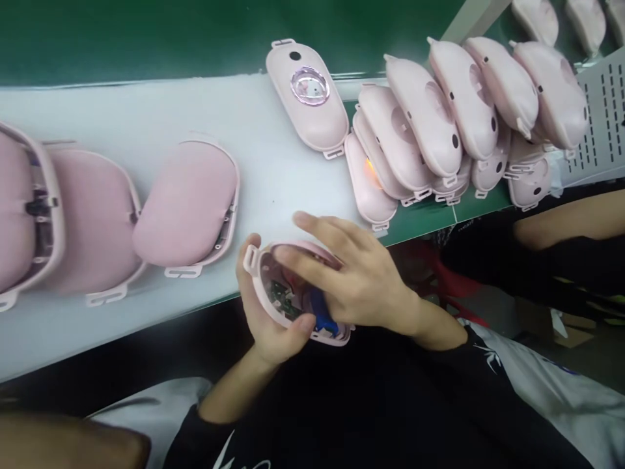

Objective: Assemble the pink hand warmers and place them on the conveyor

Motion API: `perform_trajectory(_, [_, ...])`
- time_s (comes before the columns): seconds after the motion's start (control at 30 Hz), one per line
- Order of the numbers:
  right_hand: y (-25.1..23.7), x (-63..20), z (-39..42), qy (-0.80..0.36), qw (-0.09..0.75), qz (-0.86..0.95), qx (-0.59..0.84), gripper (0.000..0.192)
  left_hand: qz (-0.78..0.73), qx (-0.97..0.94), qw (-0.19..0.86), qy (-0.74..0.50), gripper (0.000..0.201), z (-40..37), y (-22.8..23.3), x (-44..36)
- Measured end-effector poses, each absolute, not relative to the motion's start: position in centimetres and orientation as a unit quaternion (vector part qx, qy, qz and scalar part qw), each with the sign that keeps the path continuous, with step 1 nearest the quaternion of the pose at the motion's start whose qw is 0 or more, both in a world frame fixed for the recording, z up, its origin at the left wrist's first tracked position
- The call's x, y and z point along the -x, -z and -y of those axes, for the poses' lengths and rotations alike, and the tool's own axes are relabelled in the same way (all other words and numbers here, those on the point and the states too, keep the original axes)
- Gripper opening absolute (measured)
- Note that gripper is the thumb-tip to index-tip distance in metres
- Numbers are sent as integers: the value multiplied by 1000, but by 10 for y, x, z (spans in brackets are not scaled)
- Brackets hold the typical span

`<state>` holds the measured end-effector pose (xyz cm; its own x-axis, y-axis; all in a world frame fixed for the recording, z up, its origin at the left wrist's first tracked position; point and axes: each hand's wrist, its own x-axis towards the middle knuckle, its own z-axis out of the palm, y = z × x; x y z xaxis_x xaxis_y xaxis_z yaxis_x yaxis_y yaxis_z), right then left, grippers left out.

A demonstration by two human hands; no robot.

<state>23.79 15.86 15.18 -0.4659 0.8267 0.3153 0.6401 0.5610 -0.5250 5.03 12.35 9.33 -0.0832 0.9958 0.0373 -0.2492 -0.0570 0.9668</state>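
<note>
My left hand grips an opened pink plastic casing just off the front edge of the table, its thumb over the near rim. Inside the casing show a green circuit board, a blue block and some red wire. Over the open side lies my right hand, fingers spread. One finger reaches into the casing, while another stretches out above its far rim. My right thumb is hidden. A slotted loop sticks out at the casing's left end.
Pink half-open casings lie on the white tabletop to the left. A closed pink unit with an oval window lies at the back. Several more pink units are piled at right, near another person's forearm. A blurred limb appears lower left.
</note>
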Motion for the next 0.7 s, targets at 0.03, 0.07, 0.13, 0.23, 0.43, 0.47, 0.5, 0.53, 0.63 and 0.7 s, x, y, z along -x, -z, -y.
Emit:
perform_trajectory(0.03, [-154, -232, -158, -136, 248, 853, 438, 53, -419, -444, 534, -585, 103, -124, -96, -51])
perform_trajectory(0.07, [-156, -227, -159, -110, 227, 861, 442, 50, -400, -461, 532, -587, 102, -125, -99, -52])
perform_trajectory(0.13, [-158, -221, -162, -81, 210, 869, 440, 38, -385, -470, 527, -594, 100, -126, -103, -51])
perform_trajectory(0.23, [-159, -223, -169, -98, 214, 891, 387, 25, -398, -440, 531, -605, 96, -124, -106, -48])
perform_trajectory(0.43, [-152, -229, -176, -265, 314, 863, 293, 47, -423, -402, 556, -592, 99, -117, -102, -51])
perform_trajectory(0.47, [-151, -227, -174, -282, 336, 849, 295, 53, -425, -410, 547, -593, 99, -117, -102, -52])
perform_trajectory(0.5, [-150, -225, -172, -293, 347, 838, 304, 56, -427, -421, 537, -594, 98, -118, -101, -53])
perform_trajectory(0.53, [-149, -223, -170, -299, 349, 831, 314, 57, -423, -435, 525, -597, 97, -119, -100, -53])
perform_trajectory(0.63, [-145, -218, -166, -310, 322, 830, 334, 59, -414, -485, 490, -594, 96, -122, -97, -49])
perform_trajectory(0.7, [-142, -216, -166, -324, 318, 830, 323, 58, -438, -495, 476, -580, 99, -125, -95, -46])
